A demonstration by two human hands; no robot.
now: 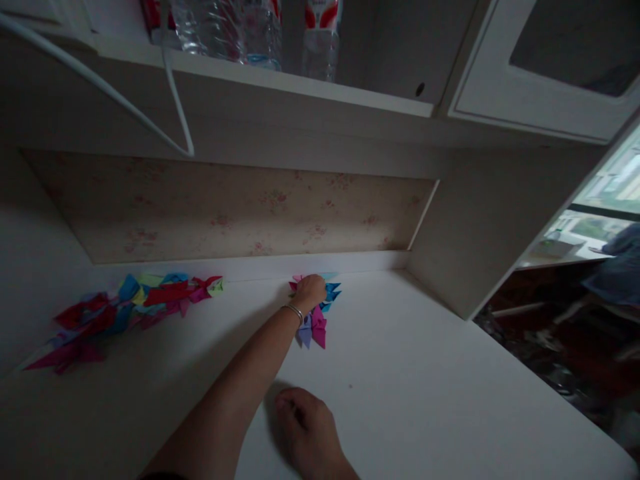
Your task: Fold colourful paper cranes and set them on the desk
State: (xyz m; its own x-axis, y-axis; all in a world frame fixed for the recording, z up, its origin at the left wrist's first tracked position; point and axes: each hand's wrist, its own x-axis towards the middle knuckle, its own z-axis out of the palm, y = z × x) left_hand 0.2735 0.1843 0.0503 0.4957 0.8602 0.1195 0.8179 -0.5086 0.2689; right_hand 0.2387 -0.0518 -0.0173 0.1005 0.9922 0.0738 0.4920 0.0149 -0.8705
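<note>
My left hand (311, 289), with a bracelet (296, 312) on its wrist, reaches far across the white desk to a small group of folded paper origami. Its fingers are closed down among the pieces, and the fingertips are hidden. Around it show blue origami (332, 293), a magenta origami piece (319, 327) and a lilac origami piece (305, 331). Nearer to me, my right hand (313, 430) rests loosely curled on the desk, with nothing visible in it. A longer pile of mixed-colour origami (167, 293) lies along the back left.
Above the desk (425, 373) runs a shelf (350, 93) holding plastic bottles (321, 43). A white cable (115, 97) hangs down at the left. A side panel (490, 220) bounds the back right. Beyond the desk's right edge, a person in blue (617, 267) is partly visible.
</note>
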